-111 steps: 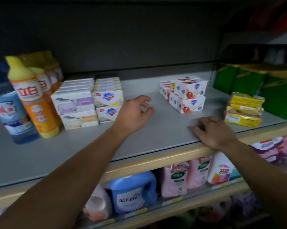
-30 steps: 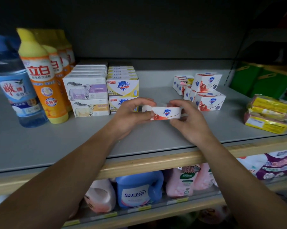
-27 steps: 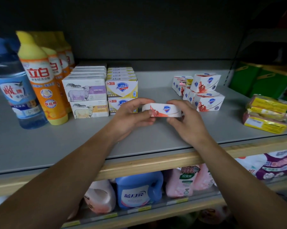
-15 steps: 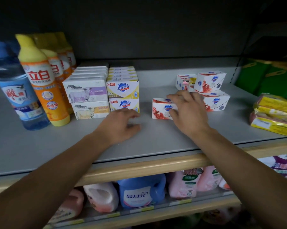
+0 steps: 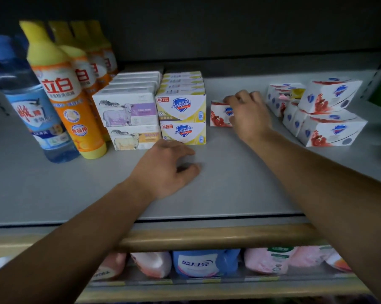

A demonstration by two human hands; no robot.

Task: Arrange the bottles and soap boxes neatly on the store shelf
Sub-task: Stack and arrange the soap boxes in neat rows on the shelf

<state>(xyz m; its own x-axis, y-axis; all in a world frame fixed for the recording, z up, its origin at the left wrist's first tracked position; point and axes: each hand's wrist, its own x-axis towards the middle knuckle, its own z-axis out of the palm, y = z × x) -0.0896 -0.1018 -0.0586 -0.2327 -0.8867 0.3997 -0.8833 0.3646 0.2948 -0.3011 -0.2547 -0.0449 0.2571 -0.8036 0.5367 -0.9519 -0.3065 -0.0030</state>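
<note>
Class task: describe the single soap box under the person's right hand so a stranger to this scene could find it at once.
Start at the grey upper shelf and find the yellow Safeguard stack near the middle. Just right of it stands one soap box under the right hand. Unlike its yellow neighbours, it is white with red artwork and stands alone, apart from the jumbled pile further right.

Detergent jugs [image 5: 203, 263] on lower shelf [image 5: 207, 291]

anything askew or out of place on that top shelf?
Yes. The red-and-white soap boxes at right sit angled and loosely heaped, unlike the squared yellow Safeguard stack. The right hand holds one red box beside that stack.
</note>
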